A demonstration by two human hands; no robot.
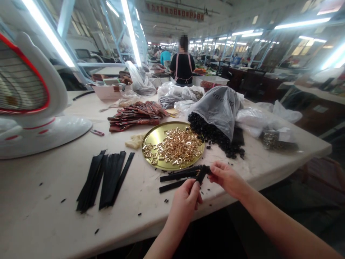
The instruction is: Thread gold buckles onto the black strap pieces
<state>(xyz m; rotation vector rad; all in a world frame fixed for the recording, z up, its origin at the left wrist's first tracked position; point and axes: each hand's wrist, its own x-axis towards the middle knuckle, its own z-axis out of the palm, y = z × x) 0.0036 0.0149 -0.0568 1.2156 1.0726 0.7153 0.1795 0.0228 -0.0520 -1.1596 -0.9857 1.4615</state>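
Between my two hands is a black strap (201, 175), bent near its upper end. My left hand (187, 194) pinches its lower part with thumb and fingers. At the other end my right hand (222, 176) is closed on the strap, its fingertips partly hiding what lies there. A small gold glint shows beside the strap, too small to name. More black straps (172, 186) lie flat just left of my hands. Behind them a round gold tray (151, 140) bears a heap of gold metal buckles (179, 145).
Stacks of black straps (111, 180) lie to the left. A plastic bag (217, 108) spills small black pieces (223, 145) right of the tray. Reddish-brown strips (137, 115) are piled behind. A white fan (48, 126) stands far left. A person in an apron (184, 66) is beyond the table.
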